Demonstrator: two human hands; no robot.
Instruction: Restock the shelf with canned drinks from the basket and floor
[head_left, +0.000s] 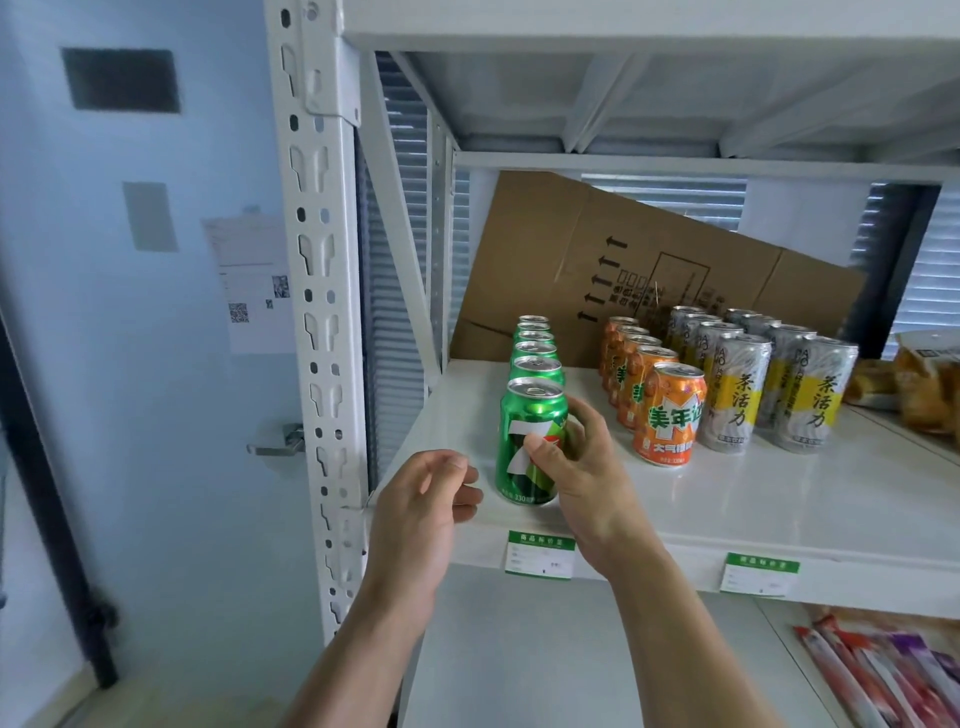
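The right hand (574, 457) gripped the front green 7-Up can (527, 441), thumb across the label and fingers curled round the far side, where they were mostly hidden. The can stood upright near the front edge of the white shelf (753, 499), at the head of a row of green cans (535, 348) running back toward a tilted cardboard sheet (623, 249); only the tops of those rear cans showed. The left hand (421, 499) hovered just beside the can, fingers loosely curled and holding nothing.

To the right stood a row of orange cans (670, 415), then two rows of taller silver tea cans (769, 384). Snack packets (924, 384) at the right edge were cut off by the frame, as were the striped packets (883, 670) on the shelf below. Two green-topped price tags (540, 556) hung on the shelf's front lip, their print too small to read. The basket and floor lay out of view.
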